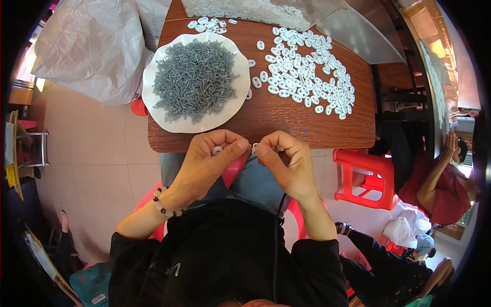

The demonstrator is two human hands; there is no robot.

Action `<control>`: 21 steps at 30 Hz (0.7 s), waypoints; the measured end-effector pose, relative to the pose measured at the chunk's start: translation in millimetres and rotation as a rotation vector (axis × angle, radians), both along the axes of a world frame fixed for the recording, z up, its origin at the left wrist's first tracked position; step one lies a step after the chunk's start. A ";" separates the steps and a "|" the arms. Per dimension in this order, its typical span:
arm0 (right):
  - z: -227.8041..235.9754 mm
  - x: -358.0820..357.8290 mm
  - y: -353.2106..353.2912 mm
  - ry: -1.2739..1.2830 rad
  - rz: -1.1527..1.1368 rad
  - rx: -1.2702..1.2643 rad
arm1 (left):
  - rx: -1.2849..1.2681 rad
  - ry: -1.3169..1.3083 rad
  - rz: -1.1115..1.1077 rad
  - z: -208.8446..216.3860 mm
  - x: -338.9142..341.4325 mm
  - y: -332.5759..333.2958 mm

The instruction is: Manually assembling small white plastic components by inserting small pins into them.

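Observation:
My left hand (208,156) and my right hand (287,159) meet just off the table's front edge, over my lap. Each has thumb and forefinger pinched together. A small white plastic piece (254,147) shows between the fingertips, at the right hand's side; its exact form is too small to tell. In the curl of my left fingers sits a white oval piece (217,150). What else the left fingertips pinch is hidden. Beyond the left hand, a white scalloped plate (149,87) holds a heap of small grey spring-like pieces (197,79). Many white oval two-hole pieces (307,71) lie spread to its right.
The brown wooden table (266,120) carries a clear bin of white pieces (250,13) at the back. A large whitish plastic sack (89,51) stands left. Right of the table are a red stool (365,176) and a person in a dark red shirt (440,189).

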State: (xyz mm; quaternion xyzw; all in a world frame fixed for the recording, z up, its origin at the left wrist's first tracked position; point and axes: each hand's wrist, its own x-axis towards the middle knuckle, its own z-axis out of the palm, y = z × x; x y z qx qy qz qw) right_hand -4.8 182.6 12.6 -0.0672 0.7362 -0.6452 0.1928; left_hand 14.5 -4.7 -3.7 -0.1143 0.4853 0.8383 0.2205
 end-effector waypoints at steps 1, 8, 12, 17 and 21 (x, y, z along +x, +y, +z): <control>2.2 -0.3 0.4 -0.012 -0.034 0.000 | -0.001 -0.002 -0.006 0.7 0.1 -1.1; 7.5 -0.9 -1.2 0.055 -0.054 0.041 | -0.076 0.034 -0.018 5.2 -0.4 0.5; 5.3 -0.9 -1.9 0.064 -0.045 0.056 | -0.083 0.028 -0.036 3.6 -0.3 0.4; 5.9 -0.4 -3.8 0.105 -0.046 0.094 | -0.139 0.063 -0.029 3.4 0.5 1.6; 7.5 0.6 -7.1 0.153 -0.049 0.156 | -0.225 0.142 -0.023 0.8 1.5 1.7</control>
